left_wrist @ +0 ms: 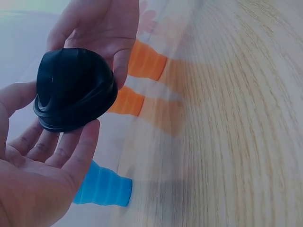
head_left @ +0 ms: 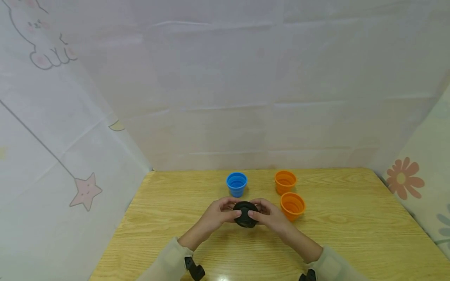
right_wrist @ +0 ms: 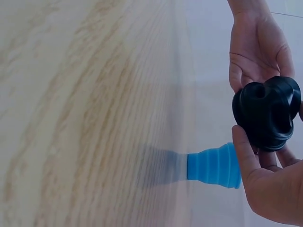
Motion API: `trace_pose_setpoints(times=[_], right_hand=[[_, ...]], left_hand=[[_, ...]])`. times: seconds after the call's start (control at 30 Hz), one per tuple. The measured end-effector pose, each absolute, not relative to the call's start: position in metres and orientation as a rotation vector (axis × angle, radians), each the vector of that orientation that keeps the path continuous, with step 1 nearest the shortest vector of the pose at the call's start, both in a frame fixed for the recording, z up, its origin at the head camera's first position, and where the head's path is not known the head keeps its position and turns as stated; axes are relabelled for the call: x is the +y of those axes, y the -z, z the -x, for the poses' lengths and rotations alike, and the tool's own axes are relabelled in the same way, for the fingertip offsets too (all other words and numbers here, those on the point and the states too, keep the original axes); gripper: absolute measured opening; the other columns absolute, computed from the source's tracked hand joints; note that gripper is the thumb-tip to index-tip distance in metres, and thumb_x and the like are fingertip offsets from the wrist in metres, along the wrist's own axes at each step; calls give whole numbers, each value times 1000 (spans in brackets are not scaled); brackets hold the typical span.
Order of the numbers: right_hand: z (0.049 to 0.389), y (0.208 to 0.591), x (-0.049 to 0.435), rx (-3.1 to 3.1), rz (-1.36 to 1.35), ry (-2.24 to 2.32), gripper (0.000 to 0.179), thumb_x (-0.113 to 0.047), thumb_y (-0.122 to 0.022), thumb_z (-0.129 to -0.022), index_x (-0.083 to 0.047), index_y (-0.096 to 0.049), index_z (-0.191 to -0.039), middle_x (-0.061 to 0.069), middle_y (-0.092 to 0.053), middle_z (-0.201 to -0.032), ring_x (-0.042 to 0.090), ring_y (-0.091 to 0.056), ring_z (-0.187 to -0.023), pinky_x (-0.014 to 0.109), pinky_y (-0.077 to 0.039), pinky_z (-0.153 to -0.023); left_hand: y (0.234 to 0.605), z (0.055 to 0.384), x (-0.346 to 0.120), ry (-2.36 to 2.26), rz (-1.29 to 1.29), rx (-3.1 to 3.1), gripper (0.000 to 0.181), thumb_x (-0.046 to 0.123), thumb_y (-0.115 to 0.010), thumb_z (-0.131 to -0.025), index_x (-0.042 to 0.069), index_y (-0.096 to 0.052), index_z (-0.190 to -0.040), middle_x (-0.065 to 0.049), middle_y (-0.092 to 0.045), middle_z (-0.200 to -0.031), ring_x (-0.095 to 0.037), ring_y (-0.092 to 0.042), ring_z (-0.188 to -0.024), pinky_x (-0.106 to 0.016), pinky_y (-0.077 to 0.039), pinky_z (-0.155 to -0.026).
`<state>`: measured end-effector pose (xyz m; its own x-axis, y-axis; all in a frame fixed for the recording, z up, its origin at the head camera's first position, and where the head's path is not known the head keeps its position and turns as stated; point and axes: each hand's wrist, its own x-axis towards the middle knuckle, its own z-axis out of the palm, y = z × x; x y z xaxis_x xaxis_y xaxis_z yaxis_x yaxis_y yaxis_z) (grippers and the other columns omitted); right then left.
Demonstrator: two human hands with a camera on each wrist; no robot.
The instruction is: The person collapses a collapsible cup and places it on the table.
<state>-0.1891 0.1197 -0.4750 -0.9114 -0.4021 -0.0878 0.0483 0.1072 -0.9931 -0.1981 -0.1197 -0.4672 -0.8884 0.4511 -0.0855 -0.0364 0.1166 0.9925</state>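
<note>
Between both hands, above the table, is a black collapsible cup [head_left: 246, 219], its soft wall dented and partly folded in the left wrist view. My left hand [head_left: 215, 217] pinches one side of it, thumb on the near face and fingers behind. The right hand [head_left: 273, 218] grips the opposite side the same way. Just beyond the hands stands a blue collapsible cup [head_left: 236, 185], upright and extended. Two orange cups, a nearer one [head_left: 292, 207] and a farther one [head_left: 285, 182], stand to the right of it, close to my right hand.
The wooden table [head_left: 337, 230] reaches back to a pale cloth wall [head_left: 225, 97]. Printed cloth also hangs at the left and right sides. Black straps [head_left: 194, 269] with small devices sit on the wrists.
</note>
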Motion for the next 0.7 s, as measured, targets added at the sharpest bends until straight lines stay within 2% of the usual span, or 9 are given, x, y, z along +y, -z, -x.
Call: trace_pose_setpoints(times=[0.17, 0.33, 0.63, 0.7], right_hand=[[192, 477, 125, 2028, 456, 1927, 51, -27, -62, -103, 0, -50, -144, 17, -62, -118, 21, -64, -106, 35, -58, -92], [195, 478, 131, 1924, 559, 2051, 48, -18, -58, -105, 6, -46, -145, 19, -60, -128, 20, -66, -109, 43, -57, -95], [192, 476, 132, 1827, 608, 2091, 47, -16, -57, -105, 4, -45, -146, 14, -61, -130, 22, -67, -112, 52, -54, -98], [191, 474, 131, 1835, 594, 2090, 47, -16, -57, -105, 4, -46, -146, 14, -61, -130, 22, -66, -112, 49, -54, -98]], left_hand=[[468, 198, -122, -1936, -364, 1965, 48, 19, -72, -96, 1, -55, -138, -12, -67, -117, -21, -68, -103, -41, -59, -90], [467, 195, -123, -2095, -388, 1844, 46, 12, -68, -97, -1, -50, -137, -10, -65, -118, -21, -67, -105, -40, -58, -92], [466, 189, -123, -2219, -417, 1630, 36, 7, -62, -100, 7, -44, -131, -8, -60, -119, -20, -64, -109, -38, -57, -95], [465, 188, -124, -2194, -448, 1646, 37, 7, -63, -100, 6, -44, -132, -7, -59, -120, -18, -64, -109, -36, -57, -95]])
